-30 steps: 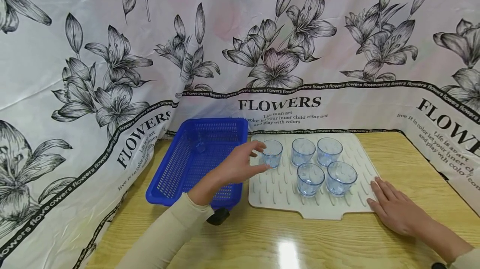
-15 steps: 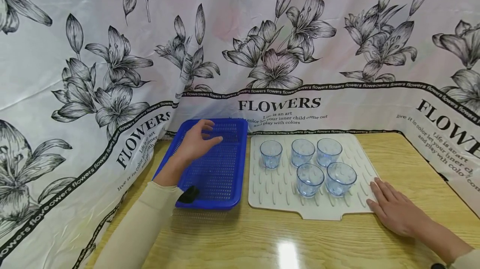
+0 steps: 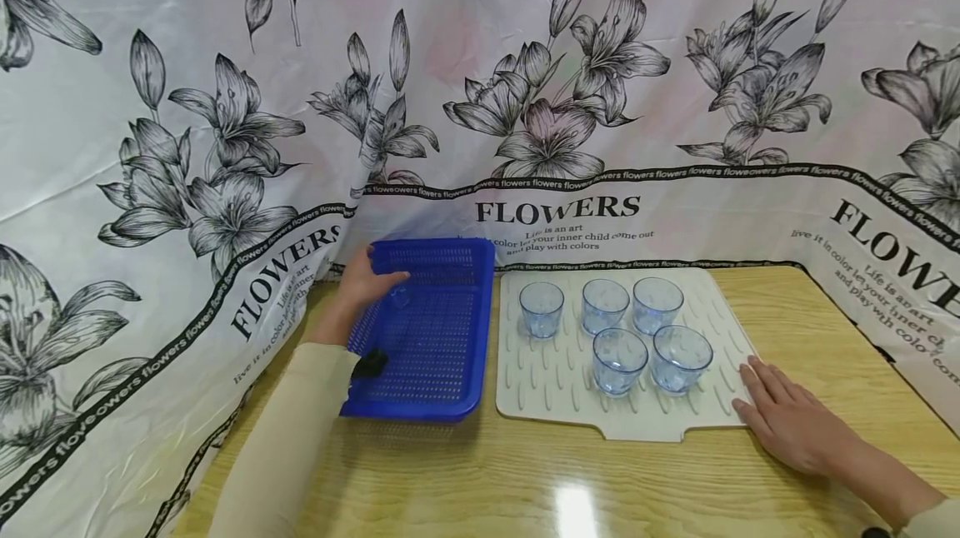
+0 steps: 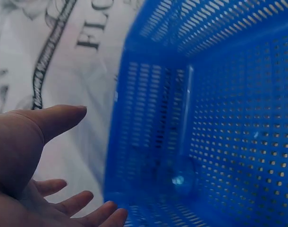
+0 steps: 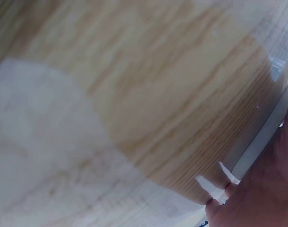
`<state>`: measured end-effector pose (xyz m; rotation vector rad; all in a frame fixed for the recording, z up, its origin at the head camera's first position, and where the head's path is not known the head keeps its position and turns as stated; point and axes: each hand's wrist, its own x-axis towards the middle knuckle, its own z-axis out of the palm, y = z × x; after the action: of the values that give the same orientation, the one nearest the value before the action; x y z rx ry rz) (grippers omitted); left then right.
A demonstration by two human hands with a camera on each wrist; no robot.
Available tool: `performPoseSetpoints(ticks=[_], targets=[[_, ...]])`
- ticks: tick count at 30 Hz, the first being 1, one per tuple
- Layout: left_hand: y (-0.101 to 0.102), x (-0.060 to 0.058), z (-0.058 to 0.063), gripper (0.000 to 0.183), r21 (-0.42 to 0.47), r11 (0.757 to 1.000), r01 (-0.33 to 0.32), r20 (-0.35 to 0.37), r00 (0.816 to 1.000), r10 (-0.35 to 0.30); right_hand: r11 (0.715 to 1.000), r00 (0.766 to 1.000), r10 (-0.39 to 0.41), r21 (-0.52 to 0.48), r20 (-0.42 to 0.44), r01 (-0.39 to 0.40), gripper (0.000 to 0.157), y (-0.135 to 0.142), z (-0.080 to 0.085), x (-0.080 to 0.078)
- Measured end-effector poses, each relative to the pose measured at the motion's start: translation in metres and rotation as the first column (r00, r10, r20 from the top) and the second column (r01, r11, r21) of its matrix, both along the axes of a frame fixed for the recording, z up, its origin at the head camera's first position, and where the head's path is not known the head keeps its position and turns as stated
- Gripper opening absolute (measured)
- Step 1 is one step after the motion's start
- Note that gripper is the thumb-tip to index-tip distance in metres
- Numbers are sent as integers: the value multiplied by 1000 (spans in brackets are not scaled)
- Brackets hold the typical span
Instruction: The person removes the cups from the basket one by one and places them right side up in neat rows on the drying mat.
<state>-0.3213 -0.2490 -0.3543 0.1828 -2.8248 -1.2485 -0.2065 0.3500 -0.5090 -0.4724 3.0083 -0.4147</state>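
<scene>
My left hand (image 3: pixel 362 281) is at the back left side of a blue plastic basket (image 3: pixel 480 338), its thumb over the inside in the head view. In the left wrist view its fingers are spread, beside the basket wall (image 4: pixel 134 118), holding nothing. A clear glass (image 4: pixel 182 179) lies inside the basket near that wall. My right hand (image 3: pixel 798 421) lies on the table, fingertips at the right edge of a white draining mat (image 3: pixel 540 392). Several bluish glass tumblers stand upright on the mat, one glass (image 3: pixel 542 311) apart at the left, another glass (image 3: pixel 681 359) at the front right.
The wooden table (image 3: pixel 480 480) continues in front of the basket and mat. A flower-print cloth (image 3: pixel 562 221) hangs close behind and along the left side. My left sleeve (image 3: pixel 288 421) covers the basket's front left corner.
My left hand has moved left, from beside the leftmost glass on the mat, across the basket to its left side. The right hand and the glasses on the mat have stayed put.
</scene>
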Motion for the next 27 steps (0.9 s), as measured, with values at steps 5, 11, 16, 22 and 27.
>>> performPoseSetpoints(ticks=[5, 11, 16, 22, 27], targets=[[-3, -13, -15, 97, -7, 1000, -28, 43, 999, 29, 1000, 1000, -7, -7, 10, 7, 71, 2, -2, -1], [-3, -25, -31, 106, 33, 997, -76, 132, 989, 71, 1000, 1000, 0, 15, -21, 0, 69, -1, 2, 0], [-3, -34, -39, 106, 76, 992, -104, 175, 981, 89, 1000, 1000, -7, 19, -25, 7, 68, -2, 3, 3], [-1, -37, -44, 104, 95, 990, -106, 190, 978, 86, 1000, 1000, -6, 7, -22, 7, 68, -2, 2, 3], [0, -40, -50, 103, 141, 981, -131, 196, 975, 102, 1000, 1000, -10, 20, -22, 10, 69, -3, 3, 3]])
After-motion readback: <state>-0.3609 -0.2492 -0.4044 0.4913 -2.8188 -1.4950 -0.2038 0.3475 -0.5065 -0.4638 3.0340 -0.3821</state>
